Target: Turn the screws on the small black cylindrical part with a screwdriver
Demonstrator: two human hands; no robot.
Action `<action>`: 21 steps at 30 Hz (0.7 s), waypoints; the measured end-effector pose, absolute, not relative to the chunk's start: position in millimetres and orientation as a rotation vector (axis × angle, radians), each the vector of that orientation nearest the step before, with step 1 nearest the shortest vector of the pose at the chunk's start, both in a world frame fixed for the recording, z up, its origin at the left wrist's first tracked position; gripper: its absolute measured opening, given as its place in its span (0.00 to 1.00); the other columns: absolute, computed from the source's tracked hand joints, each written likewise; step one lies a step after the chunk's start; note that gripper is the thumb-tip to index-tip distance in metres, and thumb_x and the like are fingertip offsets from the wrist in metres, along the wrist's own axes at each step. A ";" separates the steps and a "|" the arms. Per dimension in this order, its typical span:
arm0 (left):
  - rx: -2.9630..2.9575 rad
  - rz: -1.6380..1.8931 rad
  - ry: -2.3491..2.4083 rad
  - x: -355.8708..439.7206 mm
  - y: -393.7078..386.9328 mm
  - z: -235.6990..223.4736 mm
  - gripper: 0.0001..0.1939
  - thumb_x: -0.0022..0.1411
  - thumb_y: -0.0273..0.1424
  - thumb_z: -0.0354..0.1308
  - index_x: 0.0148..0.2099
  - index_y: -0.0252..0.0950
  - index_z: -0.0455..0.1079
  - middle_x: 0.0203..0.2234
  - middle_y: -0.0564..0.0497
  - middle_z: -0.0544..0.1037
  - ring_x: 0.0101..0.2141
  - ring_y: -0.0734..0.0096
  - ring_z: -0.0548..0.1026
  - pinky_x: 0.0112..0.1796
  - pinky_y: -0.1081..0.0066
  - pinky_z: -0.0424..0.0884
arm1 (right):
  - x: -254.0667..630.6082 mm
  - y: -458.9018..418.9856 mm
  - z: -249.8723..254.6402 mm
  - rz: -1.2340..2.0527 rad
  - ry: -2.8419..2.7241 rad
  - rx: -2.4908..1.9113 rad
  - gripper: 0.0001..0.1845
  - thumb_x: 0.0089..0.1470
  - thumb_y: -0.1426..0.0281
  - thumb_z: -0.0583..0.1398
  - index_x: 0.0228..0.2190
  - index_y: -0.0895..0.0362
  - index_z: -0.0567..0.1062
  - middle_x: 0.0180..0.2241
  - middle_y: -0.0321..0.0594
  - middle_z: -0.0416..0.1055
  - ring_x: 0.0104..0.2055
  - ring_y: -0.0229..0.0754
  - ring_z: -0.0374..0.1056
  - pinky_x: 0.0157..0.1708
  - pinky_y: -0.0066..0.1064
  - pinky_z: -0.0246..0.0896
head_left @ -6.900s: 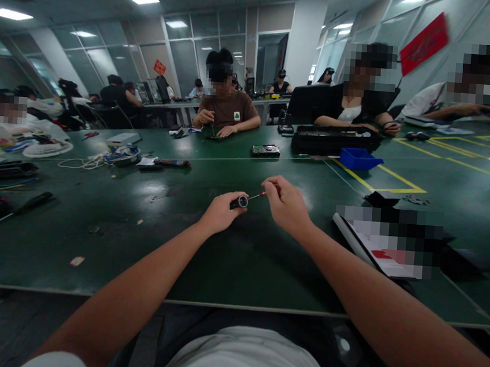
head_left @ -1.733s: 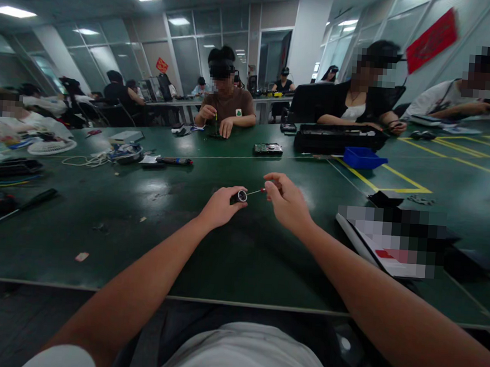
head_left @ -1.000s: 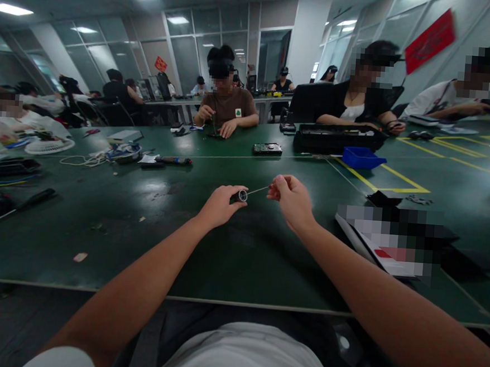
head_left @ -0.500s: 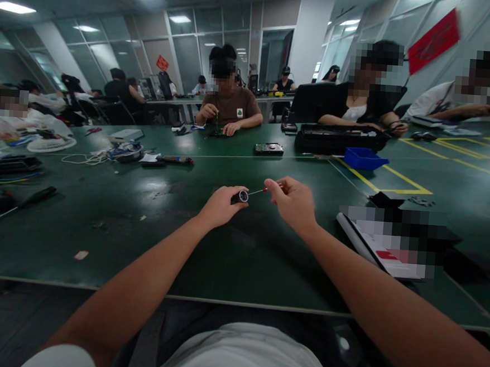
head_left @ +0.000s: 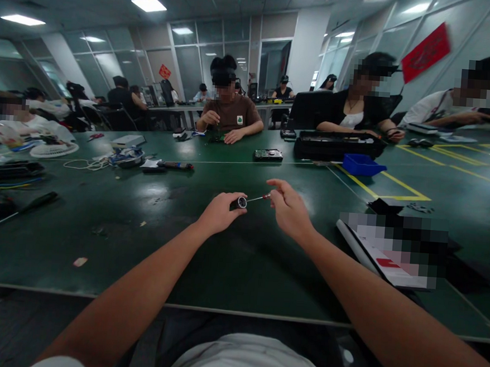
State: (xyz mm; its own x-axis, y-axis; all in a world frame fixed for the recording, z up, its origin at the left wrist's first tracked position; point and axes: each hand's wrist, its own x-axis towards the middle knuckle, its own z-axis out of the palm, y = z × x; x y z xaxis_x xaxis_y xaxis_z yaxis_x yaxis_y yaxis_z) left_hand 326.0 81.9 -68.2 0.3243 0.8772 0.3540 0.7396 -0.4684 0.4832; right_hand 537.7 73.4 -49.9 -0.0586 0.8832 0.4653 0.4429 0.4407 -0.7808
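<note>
My left hand (head_left: 218, 212) grips a small black cylindrical part (head_left: 241, 203) with a light ring on its end, held just above the table. In my right hand (head_left: 290, 212) is a thin screwdriver (head_left: 265, 196) with a red handle. Its metal shaft points left, and the tip meets the edge of the ringed end; whether it sits in a screw is too small to tell. The right index finger is raised off the handle, while the other fingers hide most of it. Both forearms rest low over the green table (head_left: 230, 272).
A hard drive (head_left: 267, 155) lies ahead, with a blue bin (head_left: 362, 165) and a long black casing (head_left: 337, 146) to its right. A pixelated white item (head_left: 386, 255) is near my right forearm. Tools and cables lie left. Co-workers sit opposite.
My right index finger has lifted away from the screwdriver handle and straightened. The view has tilted up slightly; the black part stays in my left hand.
</note>
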 end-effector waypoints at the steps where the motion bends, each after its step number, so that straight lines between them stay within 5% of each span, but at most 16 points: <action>1: 2.353 0.861 1.475 325.5 82.2 -68.3 0.21 0.61 0.34 0.64 0.57 0.40 0.73 0.49 0.46 0.79 0.47 0.57 0.74 0.49 0.59 0.68 | 537.7 73.5 -50.0 0.546 -1.686 -1.161 0.17 0.64 0.61 0.51 0.48 0.52 0.74 0.32 0.39 0.75 0.33 0.45 0.70 0.34 0.36 0.60; 9: 2.333 0.846 1.486 326.1 82.7 -68.6 0.21 0.61 0.35 0.64 0.56 0.41 0.73 0.49 0.48 0.79 0.47 0.58 0.75 0.50 0.60 0.68 | 533.8 74.2 -50.7 0.526 -1.626 -1.129 0.14 0.61 0.62 0.55 0.46 0.54 0.71 0.31 0.39 0.74 0.31 0.44 0.69 0.35 0.38 0.62; 17: 2.395 0.992 1.381 328.3 79.9 -62.1 0.20 0.62 0.34 0.63 0.57 0.42 0.72 0.46 0.49 0.79 0.47 0.61 0.73 0.51 0.61 0.66 | 535.5 92.8 -54.6 1.339 -0.894 -1.010 0.14 0.61 0.63 0.55 0.26 0.54 0.70 0.21 0.35 0.64 0.22 0.38 0.63 0.32 0.38 0.70; 21: 2.418 0.901 1.436 327.4 83.9 -64.9 0.20 0.61 0.33 0.64 0.56 0.41 0.73 0.45 0.48 0.79 0.45 0.60 0.73 0.49 0.59 0.66 | 535.2 95.1 -57.6 1.175 -0.924 -1.056 0.11 0.60 0.63 0.58 0.27 0.54 0.70 0.24 0.35 0.67 0.23 0.37 0.64 0.27 0.33 0.69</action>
State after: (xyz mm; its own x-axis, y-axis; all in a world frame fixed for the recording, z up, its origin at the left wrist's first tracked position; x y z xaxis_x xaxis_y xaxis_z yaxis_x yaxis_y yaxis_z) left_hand 327.4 83.9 -64.9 0.3471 0.8463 0.4042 0.7320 -0.5139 0.4474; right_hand 535.2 95.1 -57.6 0.1619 0.9866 0.0224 -0.2550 0.0638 -0.9648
